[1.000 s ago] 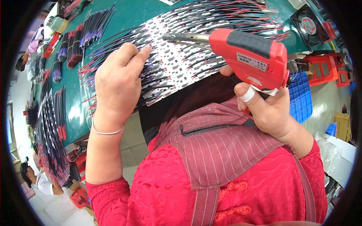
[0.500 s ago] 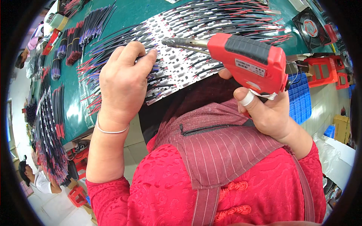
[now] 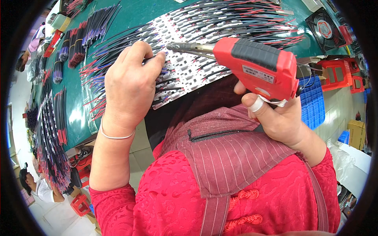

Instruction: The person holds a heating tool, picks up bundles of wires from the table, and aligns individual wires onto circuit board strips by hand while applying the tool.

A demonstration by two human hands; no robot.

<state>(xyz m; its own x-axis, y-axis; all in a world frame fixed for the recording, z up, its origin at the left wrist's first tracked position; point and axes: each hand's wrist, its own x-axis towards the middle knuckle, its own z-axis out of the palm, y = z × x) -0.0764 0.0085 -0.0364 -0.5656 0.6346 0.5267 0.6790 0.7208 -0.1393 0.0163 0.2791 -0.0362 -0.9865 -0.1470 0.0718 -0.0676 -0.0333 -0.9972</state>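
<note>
Head view: the left hand (image 3: 132, 84) rests on the white strip panel (image 3: 189, 67) on the green desk (image 3: 130, 17), its fingers (image 3: 155, 63) curled and pinching a wire. The right hand (image 3: 281, 120) is wrapped around a red soldering gun (image 3: 258, 67), whose metal tip lies just beside the left fingers, over the panel.

Green workbench (image 3: 134, 15) above a pale tiled floor (image 3: 138, 147). Red stools (image 3: 334, 72) and a blue crate (image 3: 313, 102) stand right; another red stool (image 3: 80, 204) lower left. Cardboard box (image 3: 356, 133), possibly, at far right.

head cam | worn on head, looks steeply down | close over green bench (image 3: 130, 15) | fisheye
</note>
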